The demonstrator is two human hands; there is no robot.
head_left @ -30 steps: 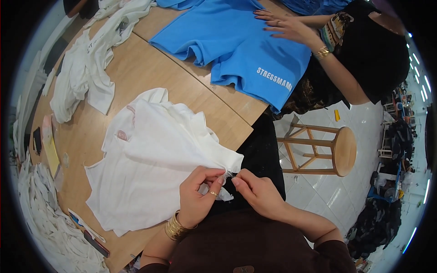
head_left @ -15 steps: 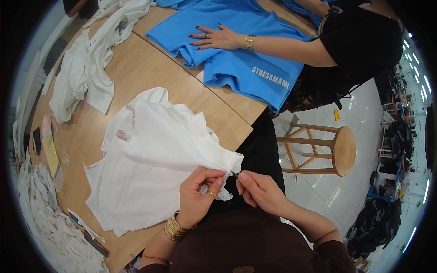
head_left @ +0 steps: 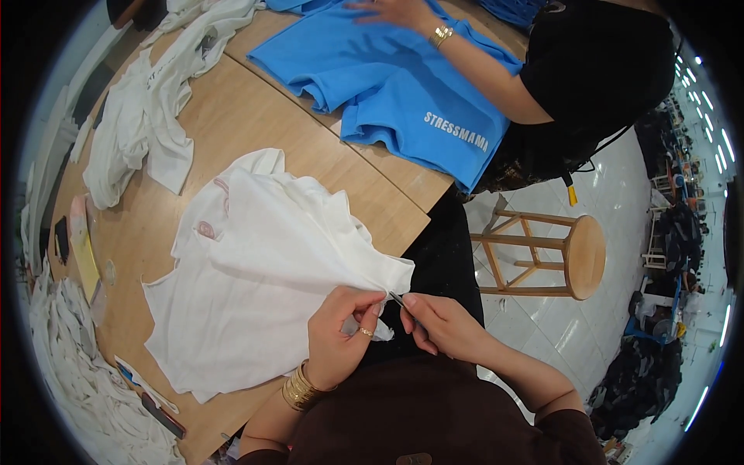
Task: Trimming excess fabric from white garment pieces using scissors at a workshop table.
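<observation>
A white garment (head_left: 248, 302) lies spread over the near table edge, with a small pink patch (head_left: 206, 230) on it. My left hand (head_left: 341, 325) is closed, pinching the garment's edge at its right end. In my right hand (head_left: 438, 322) is a small dark thin-tipped tool (head_left: 397, 298), its tip right at the cloth beside my left fingertips. Whether the tool is a pair of snips or tweezers cannot be made out. A loose bit of white cloth hangs below my left fingers.
Across the wooden table (head_left: 256, 116), another person's hand (head_left: 395, 14) is over blue shorts (head_left: 418, 116). White clothes lie in a heap (head_left: 143, 116) at the far left and a pile (head_left: 77, 380) at the near left. A wooden stool (head_left: 585, 256) stands on the tiled floor to the right.
The other person's hand has lifted off the blue shorts and moved away toward the far side; the shorts have shifted slightly. My hands barely moved; the tool's tip shows more at the cloth.
</observation>
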